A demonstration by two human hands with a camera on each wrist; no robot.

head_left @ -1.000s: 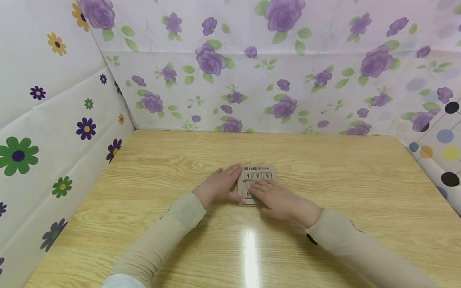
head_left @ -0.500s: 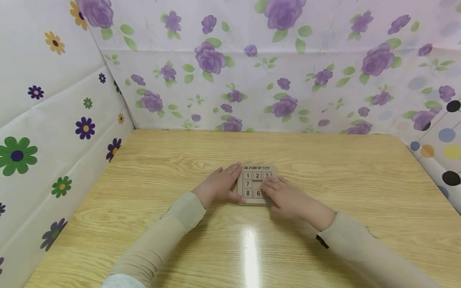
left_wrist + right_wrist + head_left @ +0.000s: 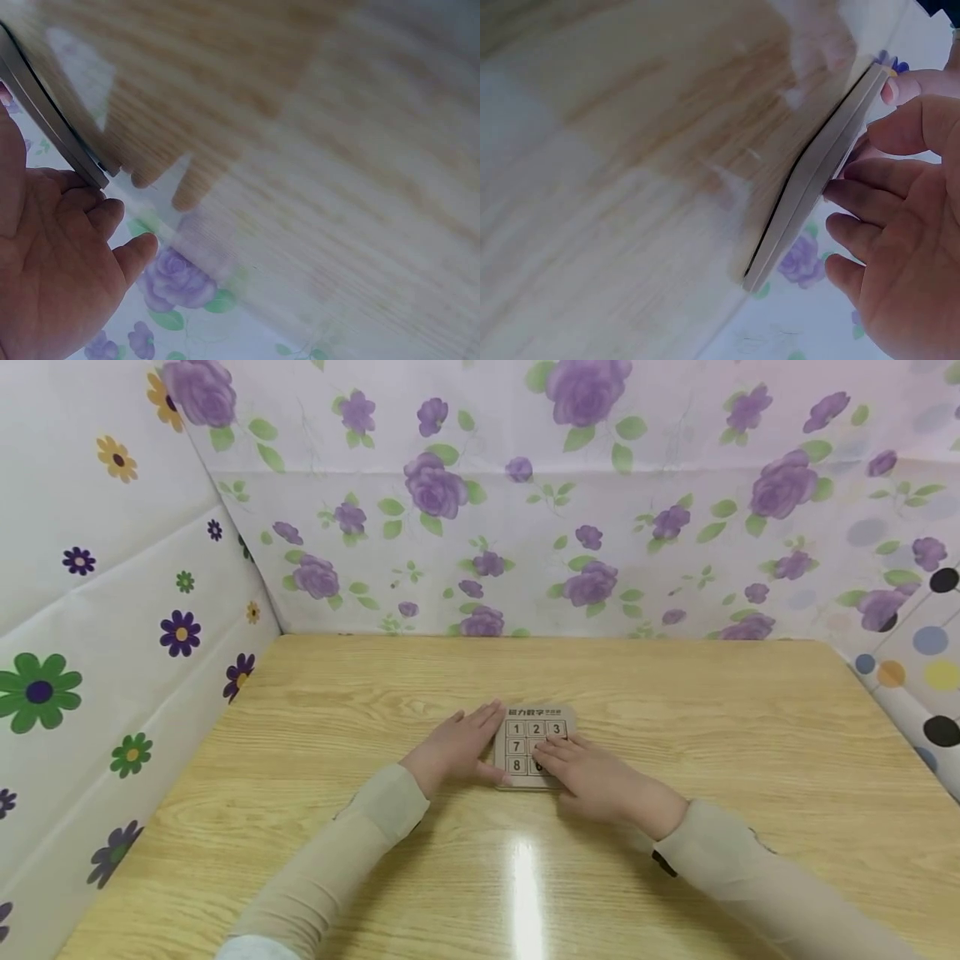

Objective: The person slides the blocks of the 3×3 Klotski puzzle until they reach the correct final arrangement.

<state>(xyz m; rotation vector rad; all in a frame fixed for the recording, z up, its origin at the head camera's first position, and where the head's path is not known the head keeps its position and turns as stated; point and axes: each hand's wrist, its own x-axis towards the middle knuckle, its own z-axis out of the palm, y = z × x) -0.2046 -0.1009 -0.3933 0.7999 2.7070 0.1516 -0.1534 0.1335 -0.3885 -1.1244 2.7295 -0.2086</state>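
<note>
A pale number slide puzzle (image 3: 517, 781) lies flat on the table, its title strip at the far side. Its top row reads 1, 2, 3, with 7 and 8 below in the left column. My left hand (image 3: 457, 746) rests along the puzzle's left edge, fingers straight towards the far corner and thumb at the near left corner. With its fingertips, my right hand (image 3: 592, 777) touches the tiles around the middle, covering the right part of the lower rows. In the right wrist view the puzzle's thin side (image 3: 810, 176) shows beside the right fingers.
The wooden table (image 3: 360, 693) has a glossy top with a light reflection near the front. Behind it hangs a purple-flowered cloth (image 3: 480, 527). A cloth with coloured flowers (image 3: 90, 610) borders the left, and a dotted one (image 3: 922, 677) the right.
My right hand slid right, baring a gap in the puzzle's middle, then came back left over it. The 7 now shows at the left of the middle row. My left hand stays put.
</note>
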